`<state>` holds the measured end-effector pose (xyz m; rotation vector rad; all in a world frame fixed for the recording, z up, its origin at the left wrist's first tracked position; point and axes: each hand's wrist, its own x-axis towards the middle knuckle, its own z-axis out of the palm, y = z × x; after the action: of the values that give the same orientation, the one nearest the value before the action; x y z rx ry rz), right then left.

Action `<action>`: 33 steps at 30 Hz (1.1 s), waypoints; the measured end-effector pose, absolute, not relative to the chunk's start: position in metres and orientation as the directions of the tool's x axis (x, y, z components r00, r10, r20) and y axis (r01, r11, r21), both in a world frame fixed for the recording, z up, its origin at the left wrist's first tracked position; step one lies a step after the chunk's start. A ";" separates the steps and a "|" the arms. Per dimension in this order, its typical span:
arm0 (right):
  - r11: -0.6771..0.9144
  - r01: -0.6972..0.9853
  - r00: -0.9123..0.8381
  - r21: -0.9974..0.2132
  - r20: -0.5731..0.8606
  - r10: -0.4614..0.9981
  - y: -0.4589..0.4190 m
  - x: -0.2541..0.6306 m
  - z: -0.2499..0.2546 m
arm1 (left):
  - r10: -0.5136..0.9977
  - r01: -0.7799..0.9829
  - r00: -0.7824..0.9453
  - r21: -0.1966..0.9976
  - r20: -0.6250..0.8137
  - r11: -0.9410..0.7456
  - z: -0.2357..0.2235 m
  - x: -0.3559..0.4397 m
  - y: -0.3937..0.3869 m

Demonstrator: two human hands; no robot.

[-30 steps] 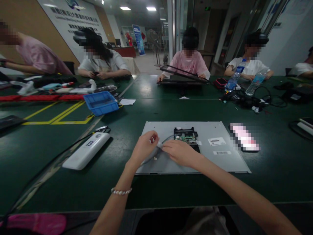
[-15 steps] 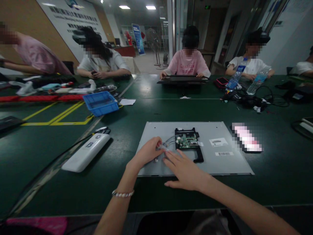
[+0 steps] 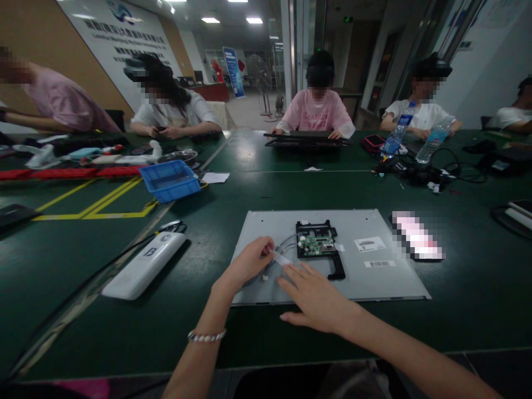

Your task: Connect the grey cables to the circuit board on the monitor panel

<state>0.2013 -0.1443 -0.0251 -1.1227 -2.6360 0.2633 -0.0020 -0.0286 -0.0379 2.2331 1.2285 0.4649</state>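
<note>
A grey metal display panel (image 3: 386,282) lies flat on the green table in front of me. On it sit a black plastic bracket (image 3: 337,267) and a green circuit board (image 3: 316,244), from which thin grey cables (image 3: 286,241) run left. A whitish strip of tape (image 3: 281,259) lies over the cables. My left hand (image 3: 251,259) pinches the tape's left end between thumb and fingers. My right hand (image 3: 318,291) is open, palm down, its fingers spread on the panel and the fingertips at the tape's right end. A small white connector (image 3: 265,277) shows below my left hand.
A white power bank (image 3: 145,265) with a cable lies left, a blue plastic basket (image 3: 170,183) beyond it. A blurred phone (image 3: 418,235) is right of the panel. Water bottles (image 3: 398,132) and black cables stand farther right. Several people sit across the table.
My left hand has drawn slightly away from my right fingers, so more of the tape strip shows between them. The whole view has shifted slightly; the panel stays in place.
</note>
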 end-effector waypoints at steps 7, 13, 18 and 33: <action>0.681 0.676 -0.663 -0.282 0.171 0.729 -0.145 0.203 -0.025 | 0.848 0.685 0.528 0.564 0.051 -0.460 -0.034 -0.004 -0.027; 0.681 0.684 -0.658 -0.260 0.181 0.730 -0.146 0.202 -0.026 | 0.845 0.705 0.529 0.515 0.076 -0.488 -0.032 -0.009 -0.026; 0.682 0.693 -0.649 -0.236 0.209 0.732 -0.147 0.203 -0.026 | 0.859 0.720 0.506 0.509 0.079 -0.471 -0.031 -0.011 -0.025; 0.567 0.695 -0.515 -0.442 0.243 0.822 -0.152 0.238 -0.004 | 0.848 0.688 0.460 0.497 0.264 -0.529 -0.006 0.004 -0.036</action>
<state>0.2381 -0.1518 -0.0044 -1.2242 -2.3773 0.4049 0.0037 -0.0362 -0.0056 2.3937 1.3057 0.7020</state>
